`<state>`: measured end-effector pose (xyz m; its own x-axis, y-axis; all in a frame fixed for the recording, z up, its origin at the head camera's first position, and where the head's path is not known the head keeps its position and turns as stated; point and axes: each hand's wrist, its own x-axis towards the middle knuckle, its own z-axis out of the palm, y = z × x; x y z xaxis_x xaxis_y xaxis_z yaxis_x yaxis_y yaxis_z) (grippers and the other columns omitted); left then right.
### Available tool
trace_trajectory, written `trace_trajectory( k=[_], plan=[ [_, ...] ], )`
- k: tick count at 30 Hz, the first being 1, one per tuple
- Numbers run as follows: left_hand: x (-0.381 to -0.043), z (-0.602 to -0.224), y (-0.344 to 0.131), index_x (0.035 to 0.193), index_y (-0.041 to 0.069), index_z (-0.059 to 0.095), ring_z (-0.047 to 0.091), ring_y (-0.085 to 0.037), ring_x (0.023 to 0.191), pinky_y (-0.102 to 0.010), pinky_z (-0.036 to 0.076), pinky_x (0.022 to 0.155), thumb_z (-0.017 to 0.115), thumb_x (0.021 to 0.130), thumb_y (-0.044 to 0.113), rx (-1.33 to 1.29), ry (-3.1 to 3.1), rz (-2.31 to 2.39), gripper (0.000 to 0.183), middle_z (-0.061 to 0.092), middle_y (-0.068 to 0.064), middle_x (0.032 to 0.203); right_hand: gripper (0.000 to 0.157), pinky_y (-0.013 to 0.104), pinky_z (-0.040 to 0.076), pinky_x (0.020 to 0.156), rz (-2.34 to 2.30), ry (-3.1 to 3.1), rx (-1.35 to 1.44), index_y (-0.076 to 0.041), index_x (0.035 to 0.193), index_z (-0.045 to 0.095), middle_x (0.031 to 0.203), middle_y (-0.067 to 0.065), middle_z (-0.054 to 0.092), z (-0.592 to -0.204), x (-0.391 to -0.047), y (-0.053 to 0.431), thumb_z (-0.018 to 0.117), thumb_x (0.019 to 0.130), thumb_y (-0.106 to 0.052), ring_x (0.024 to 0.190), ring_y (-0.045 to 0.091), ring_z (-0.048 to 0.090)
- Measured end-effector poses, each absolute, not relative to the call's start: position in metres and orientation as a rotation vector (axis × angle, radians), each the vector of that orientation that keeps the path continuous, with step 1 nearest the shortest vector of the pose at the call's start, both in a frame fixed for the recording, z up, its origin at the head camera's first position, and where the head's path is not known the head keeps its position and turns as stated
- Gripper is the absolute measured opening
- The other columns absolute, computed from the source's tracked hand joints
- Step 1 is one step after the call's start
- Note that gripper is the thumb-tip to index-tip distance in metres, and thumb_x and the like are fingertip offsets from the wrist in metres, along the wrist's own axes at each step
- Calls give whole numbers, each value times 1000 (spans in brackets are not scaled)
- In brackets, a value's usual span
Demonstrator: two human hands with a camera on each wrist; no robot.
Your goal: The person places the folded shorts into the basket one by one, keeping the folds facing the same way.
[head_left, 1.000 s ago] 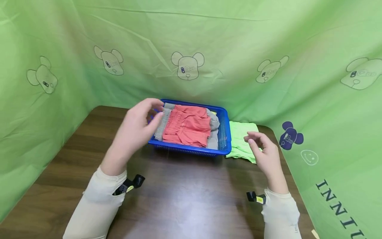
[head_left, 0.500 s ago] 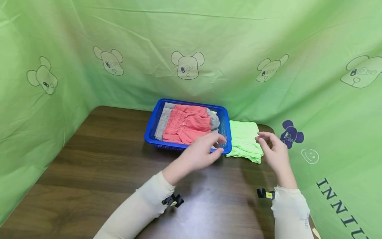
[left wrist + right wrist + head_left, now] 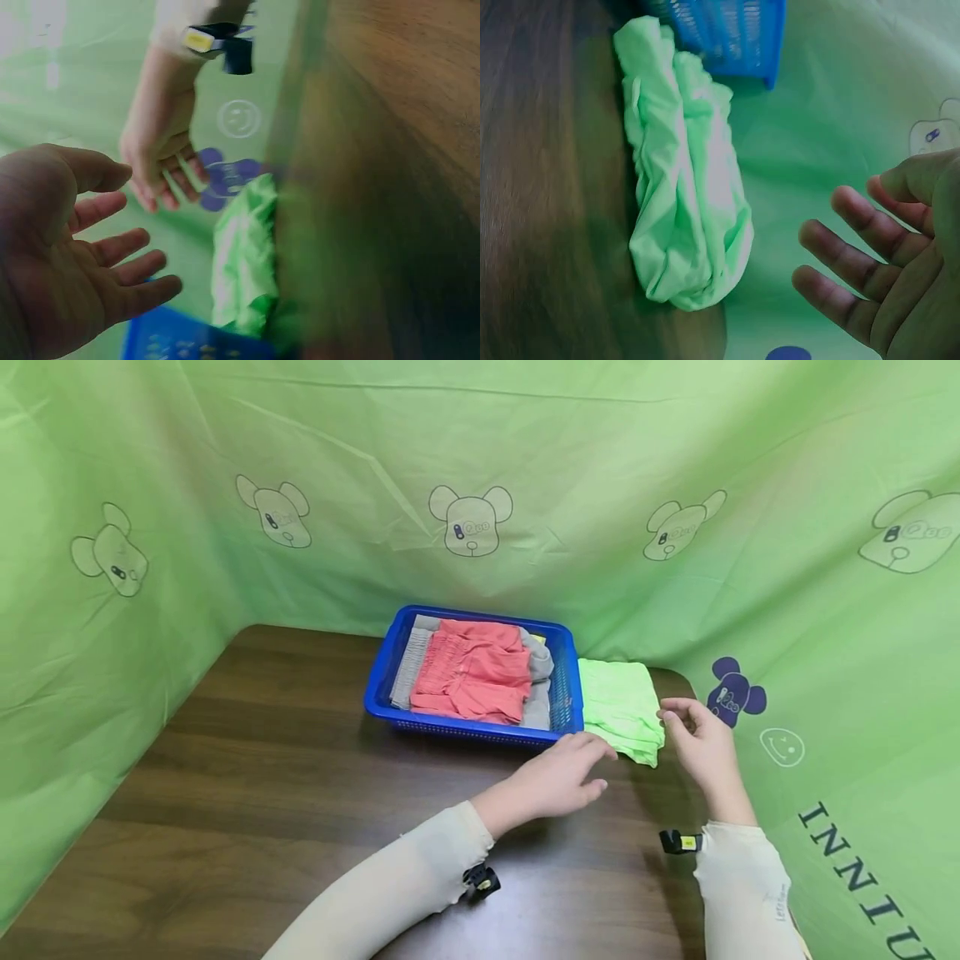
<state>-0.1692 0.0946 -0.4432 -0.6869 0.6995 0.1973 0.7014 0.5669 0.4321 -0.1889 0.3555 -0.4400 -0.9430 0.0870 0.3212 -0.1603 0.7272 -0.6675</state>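
A green sheet (image 3: 360,577) hangs around the back and sides of a brown table (image 3: 262,760). The blue basket (image 3: 465,727) stands toward the table's far side, by the sheet, perhaps so that working room lies in front of it. To its right, out on the tabletop, is the lime garment (image 3: 618,693), folded into a soft, thick bundle; the fold probably keeps it compact enough to lift in one piece. Its left edge runs right along the basket, though whether the two touch I cannot tell. Inside the basket the red shorts (image 3: 472,672) lie flat on top of grey clothes (image 3: 408,672), likely laid that way so the layers sit level.

The two hands are apart, one toward each side of the lime garment's near part, a placing that would suit taking it from both sides. The left hand (image 3: 558,777), by the basket's near right corner, has its fingers spread and well away from the thumb, with nothing in them. The right hand (image 3: 705,747) is just beyond the garment's right edge, fingers loosely bent, thumb near the forefinger; its wrist view shows a gap between fingertips and cloth, so it holds nothing either.

Smallest is a yellow patch (image 3: 537,639) at the basket's back right, too little exposed to identify.
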Motion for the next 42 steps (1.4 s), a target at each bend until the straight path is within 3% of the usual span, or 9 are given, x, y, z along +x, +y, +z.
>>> trace_trajectory(
  k=[5, 12, 18, 23, 25, 29, 32, 42],
  plan=[
    [-179, -455, 124, 148, 24, 50, 38, -16, 147, -31, 34, 120, 62, 101, 35, -1238, -2845, -672, 51, 45, 1, 156, 35, 20, 45, 79, 981, -2676, 20, -5, 129, 66, 110, 15, 72, -440, -197, 362, 55, 106, -29, 89, 1, 56],
    [-186, -472, 147, 146, 27, 49, 25, -29, 154, -43, 39, 117, 68, 96, 39, -1096, -2948, -376, 54, 30, -5, 165, 37, 38, 47, 83, 920, -2757, -3, -2, 131, 63, 117, 21, 70, -454, -210, 366, 52, 107, -28, 102, 31, 62],
    [-209, -487, 156, 155, 25, 39, 8, -31, 158, -38, 39, 117, 67, 97, 33, -1003, -3064, -413, 65, 14, -9, 171, 37, 57, 49, 92, 873, -2813, 46, 1, 131, 62, 122, 26, 67, -463, -219, 366, 52, 107, -24, 108, 44, 64],
    [-223, -492, 155, 161, 26, 25, 12, -26, 158, -35, 54, 98, 63, 99, 26, -893, -3212, -574, 73, -1, -11, 172, 38, 62, 46, 99, 793, -2907, 95, 2, 134, 61, 135, 30, 59, -466, -226, 363, 54, 105, -22, 119, 49, 59],
    [-226, -493, 154, 162, 25, 23, 17, -23, 157, -36, 57, 91, 63, 99, 25, -857, -3241, -677, 75, 1, -11, 172, 39, 64, 42, 104, 756, -2944, 118, 2, 135, 60, 139, 30, 55, -466, -229, 361, 55, 104, -20, 126, 50, 54],
    [-230, -495, 152, 162, 22, 22, 14, -21, 158, -40, 45, 111, 62, 99, 25, -846, -3272, -758, 75, 9, -10, 172, 40, 64, 35, 111, 728, -3025, 160, 1, 137, 59, 143, 31, 52, -469, -234, 359, 57, 103, -20, 135, 51, 45],
    [-229, -497, 151, 161, 21, 25, 13, -19, 158, -40, 40, 115, 62, 98, 22, -862, -3282, -767, 73, 12, -9, 172, 42, 65, 35, 111, 704, -3085, 178, 1, 137, 59, 142, 31, 53, -473, -234, 360, 58, 102, -21, 135, 52, 45],
    [-218, -498, 158, 154, 25, 42, 33, -13, 150, -34, 50, 104, 69, 91, 25, -926, -3211, -638, 68, 35, -1, 163, 42, 65, 37, 108, 642, -3143, 120, 4, 131, 62, 136, 32, 57, -481, -221, 370, 63, 100, -24, 129, 53, 48]
  ],
)
